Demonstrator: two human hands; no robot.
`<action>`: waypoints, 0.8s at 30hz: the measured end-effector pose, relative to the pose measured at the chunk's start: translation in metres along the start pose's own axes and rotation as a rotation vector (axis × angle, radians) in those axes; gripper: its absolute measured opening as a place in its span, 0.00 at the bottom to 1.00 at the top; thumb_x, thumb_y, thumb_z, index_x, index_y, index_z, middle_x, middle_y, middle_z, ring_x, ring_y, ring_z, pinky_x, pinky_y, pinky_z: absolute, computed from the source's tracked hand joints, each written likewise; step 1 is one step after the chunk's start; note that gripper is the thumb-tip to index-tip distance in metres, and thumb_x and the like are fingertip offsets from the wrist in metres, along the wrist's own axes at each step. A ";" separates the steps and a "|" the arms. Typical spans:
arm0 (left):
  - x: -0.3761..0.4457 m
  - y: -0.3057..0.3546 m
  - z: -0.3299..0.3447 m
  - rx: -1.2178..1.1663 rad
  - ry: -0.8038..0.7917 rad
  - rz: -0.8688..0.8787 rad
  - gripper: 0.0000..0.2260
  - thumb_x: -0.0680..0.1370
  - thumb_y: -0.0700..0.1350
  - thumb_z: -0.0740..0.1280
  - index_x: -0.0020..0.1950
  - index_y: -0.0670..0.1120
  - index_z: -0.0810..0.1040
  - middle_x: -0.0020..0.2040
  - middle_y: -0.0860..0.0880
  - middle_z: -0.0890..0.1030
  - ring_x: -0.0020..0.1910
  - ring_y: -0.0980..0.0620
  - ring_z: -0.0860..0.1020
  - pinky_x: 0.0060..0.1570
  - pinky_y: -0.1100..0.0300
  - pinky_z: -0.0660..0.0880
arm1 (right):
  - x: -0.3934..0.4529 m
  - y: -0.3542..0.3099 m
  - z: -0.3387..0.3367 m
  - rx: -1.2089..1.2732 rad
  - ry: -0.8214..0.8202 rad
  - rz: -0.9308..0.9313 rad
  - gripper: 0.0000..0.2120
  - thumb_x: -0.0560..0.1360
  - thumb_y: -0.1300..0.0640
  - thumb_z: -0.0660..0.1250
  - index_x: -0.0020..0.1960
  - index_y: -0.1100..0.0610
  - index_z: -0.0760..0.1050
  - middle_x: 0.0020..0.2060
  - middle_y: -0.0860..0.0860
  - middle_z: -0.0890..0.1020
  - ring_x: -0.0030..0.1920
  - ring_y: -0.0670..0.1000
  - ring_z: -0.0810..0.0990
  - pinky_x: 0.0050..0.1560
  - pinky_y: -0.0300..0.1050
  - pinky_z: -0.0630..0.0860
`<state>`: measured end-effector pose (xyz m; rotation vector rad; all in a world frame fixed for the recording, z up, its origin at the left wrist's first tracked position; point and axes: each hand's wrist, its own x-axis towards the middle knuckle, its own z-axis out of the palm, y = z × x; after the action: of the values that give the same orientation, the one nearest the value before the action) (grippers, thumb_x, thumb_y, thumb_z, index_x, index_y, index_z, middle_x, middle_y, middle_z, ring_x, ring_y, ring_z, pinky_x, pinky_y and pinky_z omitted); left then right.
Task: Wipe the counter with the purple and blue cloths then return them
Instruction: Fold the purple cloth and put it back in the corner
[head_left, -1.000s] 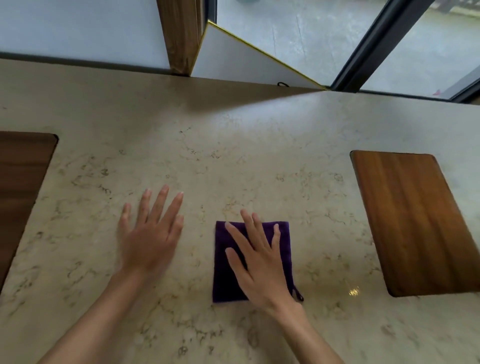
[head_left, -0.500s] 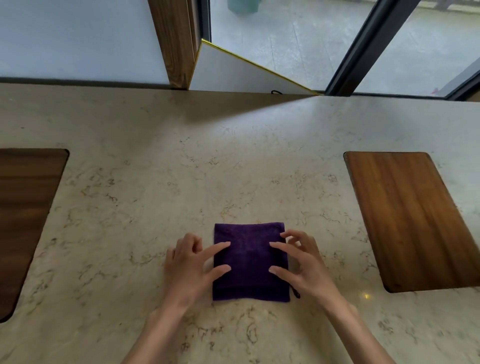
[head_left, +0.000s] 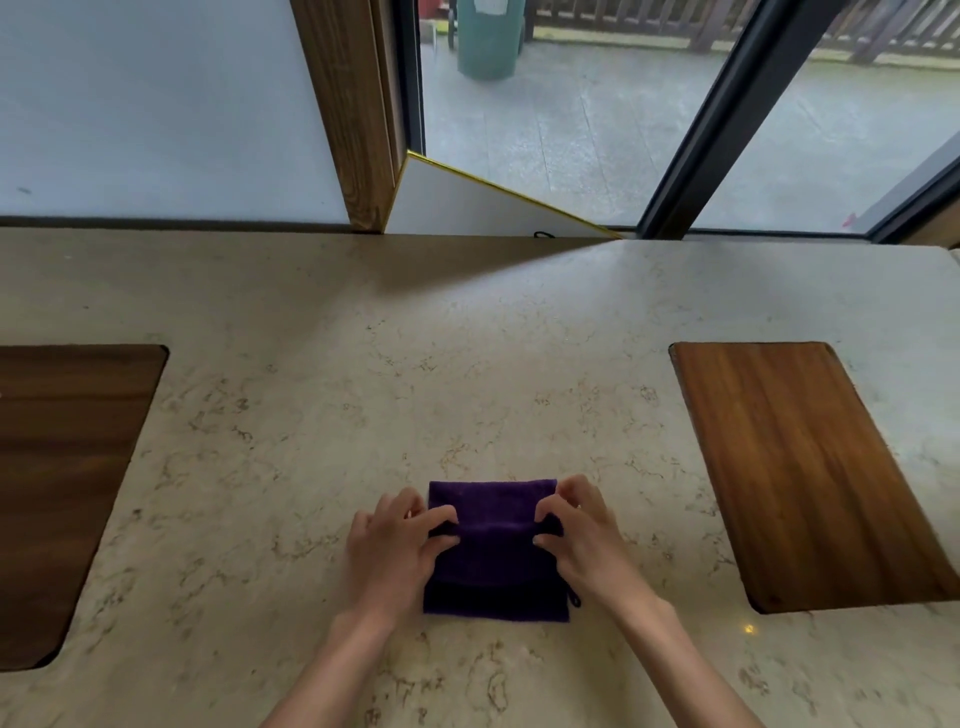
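Observation:
A folded purple cloth (head_left: 493, 551) lies flat on the beige marble counter (head_left: 467, 364), near its front edge. My left hand (head_left: 395, 545) pinches the cloth's left edge about midway down. On the opposite side my right hand (head_left: 582, 535) pinches the right edge at the same height. A small crease runs across the cloth between the two grips. A little dark loop sticks out at the cloth's lower right corner. No blue cloth is in view.
A wooden board (head_left: 810, 467) lies on the counter to the right. A darker wooden panel (head_left: 62, 478) sits at the left edge. Behind the counter stand a wooden post (head_left: 353, 114), a white wall and glass panes.
My left hand came from the bare counter onto the cloth's left edge. My right hand slid from flat on top to the right edge. Both now pinch the cloth.

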<state>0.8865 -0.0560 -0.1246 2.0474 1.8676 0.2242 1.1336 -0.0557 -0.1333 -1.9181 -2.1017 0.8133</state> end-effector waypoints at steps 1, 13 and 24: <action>0.002 0.003 -0.003 0.001 -0.003 -0.003 0.06 0.72 0.56 0.75 0.48 0.62 0.83 0.41 0.57 0.77 0.39 0.54 0.74 0.41 0.58 0.69 | 0.000 -0.003 0.001 -0.046 0.010 0.005 0.07 0.76 0.53 0.70 0.51 0.47 0.73 0.52 0.42 0.61 0.55 0.47 0.66 0.62 0.46 0.76; -0.009 0.026 -0.061 -0.335 -0.039 -0.025 0.07 0.79 0.44 0.68 0.57 0.47 0.80 0.53 0.52 0.71 0.48 0.52 0.80 0.53 0.60 0.81 | -0.020 -0.042 -0.046 0.257 -0.006 0.133 0.08 0.81 0.57 0.63 0.50 0.46 0.67 0.56 0.45 0.63 0.48 0.43 0.77 0.47 0.19 0.72; -0.026 0.081 -0.195 -0.633 0.275 0.087 0.17 0.77 0.35 0.69 0.44 0.60 0.76 0.48 0.54 0.73 0.50 0.65 0.77 0.46 0.73 0.76 | -0.053 -0.121 -0.170 0.540 0.299 -0.101 0.12 0.80 0.66 0.65 0.49 0.49 0.72 0.54 0.49 0.70 0.52 0.50 0.80 0.48 0.36 0.82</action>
<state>0.8897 -0.0565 0.0876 1.7050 1.5655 1.0203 1.1190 -0.0625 0.0812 -1.5228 -1.5835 0.8931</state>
